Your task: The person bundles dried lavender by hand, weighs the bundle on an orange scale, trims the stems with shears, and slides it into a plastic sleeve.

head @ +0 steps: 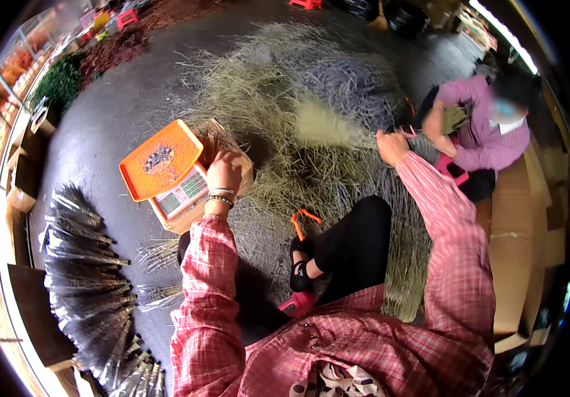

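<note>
My right hand (392, 147) is closed around the stems of a dried-flower bundle (332, 126), whose pale green end points left and is motion-blurred. Below my left hand (224, 173) stands an open cardboard box (245, 171); the fingers are bent at its near rim, and whether they grip anything is hidden. Left of that hand sits a digital scale (181, 194) with an orange tray (136, 173), dusted with plant bits. Loose dried stems (265, 94), partly purple (347, 82), lie heaped on the floor beyond. Orange-handled cutters (299, 226) rest near my foot.
A co-worker (483, 124) sits at the right holding a small bundle. Wrapped dark bundles (91, 278) lie in a curved row at the left. Flattened cardboard (515, 248) is on the right. Red stools (127, 18), green foliage (59, 82) and black bags (406, 20) stand farther off.
</note>
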`<state>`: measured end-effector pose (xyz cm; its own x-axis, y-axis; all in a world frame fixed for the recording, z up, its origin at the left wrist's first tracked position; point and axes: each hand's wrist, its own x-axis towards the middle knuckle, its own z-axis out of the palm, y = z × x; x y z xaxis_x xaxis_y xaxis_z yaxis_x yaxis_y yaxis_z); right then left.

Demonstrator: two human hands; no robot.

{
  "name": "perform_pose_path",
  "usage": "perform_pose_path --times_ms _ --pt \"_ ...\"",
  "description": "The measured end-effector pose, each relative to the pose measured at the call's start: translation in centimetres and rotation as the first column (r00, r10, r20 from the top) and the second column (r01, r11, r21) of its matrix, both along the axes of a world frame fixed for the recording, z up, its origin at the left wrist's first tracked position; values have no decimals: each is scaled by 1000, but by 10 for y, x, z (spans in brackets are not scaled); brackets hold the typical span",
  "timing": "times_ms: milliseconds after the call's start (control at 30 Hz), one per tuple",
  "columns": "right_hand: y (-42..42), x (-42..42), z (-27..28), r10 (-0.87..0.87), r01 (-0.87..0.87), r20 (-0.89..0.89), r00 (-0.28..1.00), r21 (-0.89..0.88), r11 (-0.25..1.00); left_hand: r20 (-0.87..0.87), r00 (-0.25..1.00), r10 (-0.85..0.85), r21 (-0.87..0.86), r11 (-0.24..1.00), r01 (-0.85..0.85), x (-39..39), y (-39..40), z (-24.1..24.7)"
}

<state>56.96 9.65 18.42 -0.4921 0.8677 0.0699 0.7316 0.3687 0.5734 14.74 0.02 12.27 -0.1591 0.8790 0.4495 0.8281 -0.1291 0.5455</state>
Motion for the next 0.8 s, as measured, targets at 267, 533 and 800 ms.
perform_pose_path --times_ms 267,533,800 --pt "8 -6 1 194 -200 49 980 182 963 187 975 -116 -20 992 122 -18 -4 -3" --pt "-36 -50 84 680 -677 59 731 182 713 786 477 -393 -109 672 733 4 -22 90" --pt "-62 -130 115 922 -892 51 383 281 355 970 28 -243 7 143 990 35 -46 55"
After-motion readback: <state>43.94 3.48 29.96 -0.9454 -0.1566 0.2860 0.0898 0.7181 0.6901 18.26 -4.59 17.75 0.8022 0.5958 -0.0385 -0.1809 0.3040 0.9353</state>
